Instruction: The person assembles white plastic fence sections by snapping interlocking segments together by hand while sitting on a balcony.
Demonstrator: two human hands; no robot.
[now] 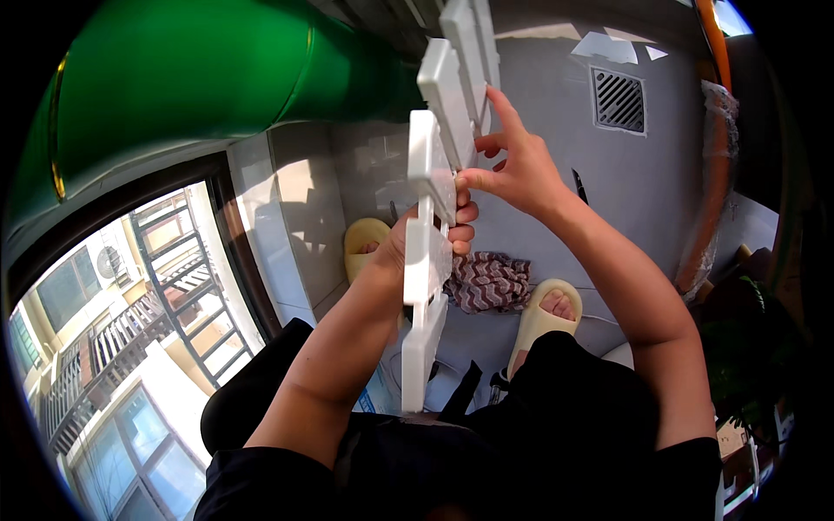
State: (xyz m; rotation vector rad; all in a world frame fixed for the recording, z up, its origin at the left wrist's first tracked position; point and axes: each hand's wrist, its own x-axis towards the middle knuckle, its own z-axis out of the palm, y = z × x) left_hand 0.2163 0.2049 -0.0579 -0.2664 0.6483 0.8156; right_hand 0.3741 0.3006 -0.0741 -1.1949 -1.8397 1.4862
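A long white plastic panel (427,247), made of several linked slat-like sections seen nearly edge-on, stands upright in front of me. My left hand (460,224) is closed around its middle, the fingertips showing on the right side while the palm is partly hidden. On the panel's right side, higher up, is my right hand (519,169). Its index finger stretches up to the panel's edge, and the thumb reaches toward the panel near the left fingers. The other right fingers are bent but stay apart.
A big green cylinder (200,69) fills the upper left, above a window frame (234,234). A floor drain (619,100) is set in grey tiles. Below lie a patterned cloth (491,282) and my yellow slippers (543,326). An orange pole (708,182) in clear wrap stands right.
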